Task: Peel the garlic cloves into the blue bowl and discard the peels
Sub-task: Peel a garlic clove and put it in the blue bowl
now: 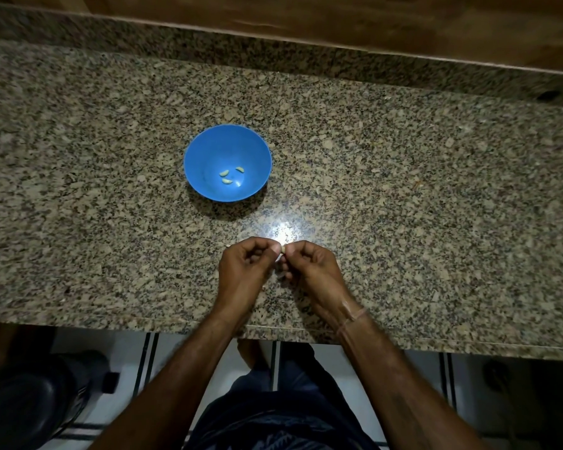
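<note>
Both your hands are up together over the near edge of the granite counter [403, 190], fingers curled. Your left hand [244, 267] and right hand [309, 267] meet at the fingertips, both pinching one small garlic clove [282, 250] between them. Only a pale sliver of it shows, so I can't tell how much skin is on it.

The blue bowl [192, 151] sits upright on the counter, beyond your hands and a bit left, well apart from them. There are three peeled cloves [224, 173] on its floor, spaced out and not touching. A fourth small pale bit lies beside them, but I can't tell what it is.

There's a thin thread band [355, 316] on your right wrist. Glare spot on the counter just past your fingertips. A dark rounded object [30, 401] sits on the floor lower left, too dim to identify.
</note>
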A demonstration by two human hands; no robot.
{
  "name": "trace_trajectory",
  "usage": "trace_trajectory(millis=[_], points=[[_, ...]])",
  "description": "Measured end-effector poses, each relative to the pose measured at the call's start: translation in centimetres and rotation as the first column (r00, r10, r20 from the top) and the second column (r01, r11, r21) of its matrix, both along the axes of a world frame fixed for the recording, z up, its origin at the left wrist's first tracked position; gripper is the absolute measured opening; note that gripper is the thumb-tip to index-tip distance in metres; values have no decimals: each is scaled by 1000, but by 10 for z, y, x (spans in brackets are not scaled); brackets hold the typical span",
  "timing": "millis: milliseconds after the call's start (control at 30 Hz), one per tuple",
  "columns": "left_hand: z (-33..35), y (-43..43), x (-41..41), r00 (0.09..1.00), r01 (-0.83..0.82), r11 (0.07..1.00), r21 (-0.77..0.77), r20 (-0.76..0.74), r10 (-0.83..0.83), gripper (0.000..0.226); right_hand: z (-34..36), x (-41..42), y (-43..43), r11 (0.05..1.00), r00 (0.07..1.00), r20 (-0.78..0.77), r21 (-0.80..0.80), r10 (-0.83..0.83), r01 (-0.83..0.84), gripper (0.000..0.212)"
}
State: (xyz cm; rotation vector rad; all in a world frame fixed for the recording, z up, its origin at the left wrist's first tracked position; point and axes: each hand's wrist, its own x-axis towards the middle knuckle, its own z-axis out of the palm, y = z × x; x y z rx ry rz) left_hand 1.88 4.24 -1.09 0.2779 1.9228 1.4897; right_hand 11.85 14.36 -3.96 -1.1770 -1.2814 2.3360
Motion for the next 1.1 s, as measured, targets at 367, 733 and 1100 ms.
trace_trajectory(millis=[367,733,1100], points=[[-5,1,2,966,-88,996,4,243,85,6,11,3,-1,814,999,43,580,13,-35,2],[-4,6,7,999,-28,999,-23,38,29,10,6,5,-4,914,999,-6,403,-47,45,8],[-26,1,11,976,-5,968,-251,-214,-51,5,-5,-1,11,967,975,43,-127,-218,222,9]])
